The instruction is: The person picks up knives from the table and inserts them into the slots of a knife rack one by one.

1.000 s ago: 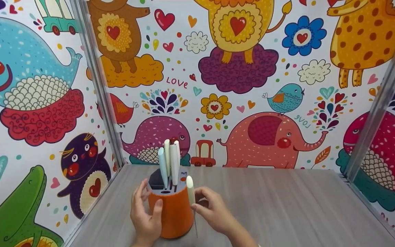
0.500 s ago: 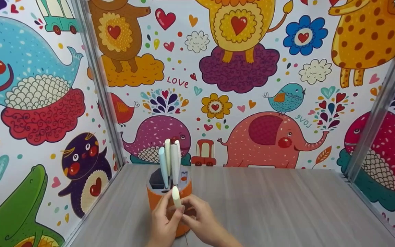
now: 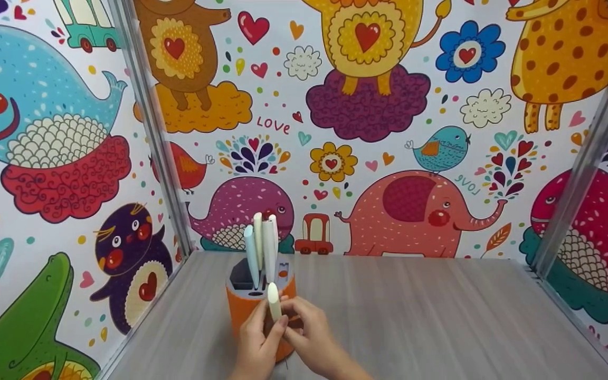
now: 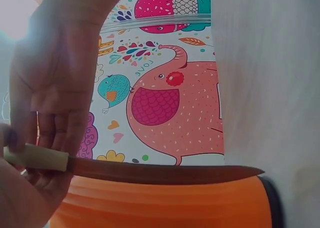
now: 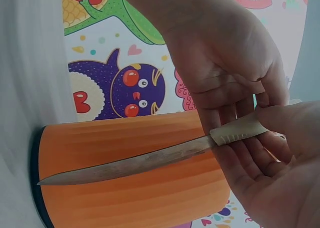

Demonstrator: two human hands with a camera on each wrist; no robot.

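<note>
A kitchen knife point(image 3: 274, 301) with a cream handle points blade down in front of the orange knife block point(image 3: 238, 311). My left hand point(image 3: 256, 338) pinches the handle between thumb and fingers. From the other side my right hand point(image 3: 312, 335) grips the same handle, its fingers close to the left ones. Both wrist views show the bare blade, point(image 4: 165, 173) in the left one and long and pointed beside the block's orange wall point(image 5: 135, 138) in the right one. Part of the handle is hidden by the fingers.
Several pale-handled utensils point(image 3: 259, 243) stand in slots of the block's grey top, next to a dark insert point(image 3: 240, 277). The block stands on a wood-grain table point(image 3: 415, 311), enclosed by walls with cartoon animals and metal corner posts point(image 3: 573, 158).
My left hand has left the block's side and come to the knife handle. My right hand has brought the knife left, from the block's right side to its front.
</note>
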